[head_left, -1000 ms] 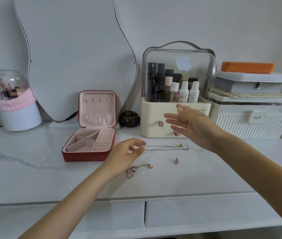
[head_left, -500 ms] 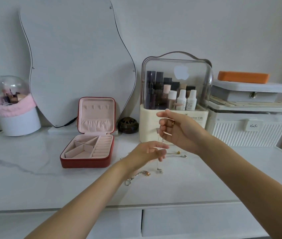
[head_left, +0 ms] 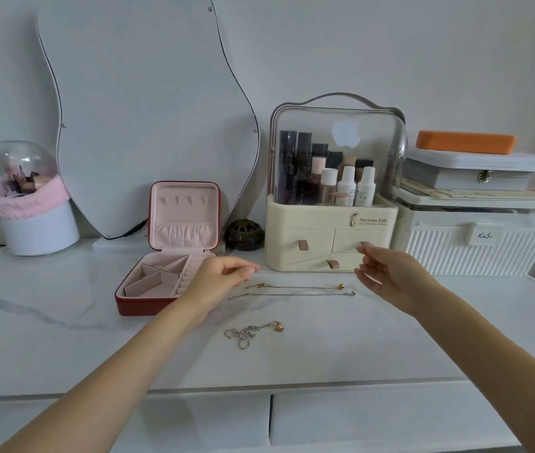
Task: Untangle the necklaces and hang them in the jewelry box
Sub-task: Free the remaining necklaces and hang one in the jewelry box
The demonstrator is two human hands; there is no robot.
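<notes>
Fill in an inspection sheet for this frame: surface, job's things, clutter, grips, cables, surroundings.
Surface: white table, drawers under its front edge.
Job's things: box open, lid upright, hooks bare; gold chain and silver chain lie straight, side by side; tangle nearer the front; thin chain taut in the air.
Clutter: mirror, organizer, brush pot, dark jar, stacked cases.
Grips: left hand and right hand each pinch an end of the thin chain.
Cables: black lead at the mirror's foot.
Surroundings: plain wall.
</notes>
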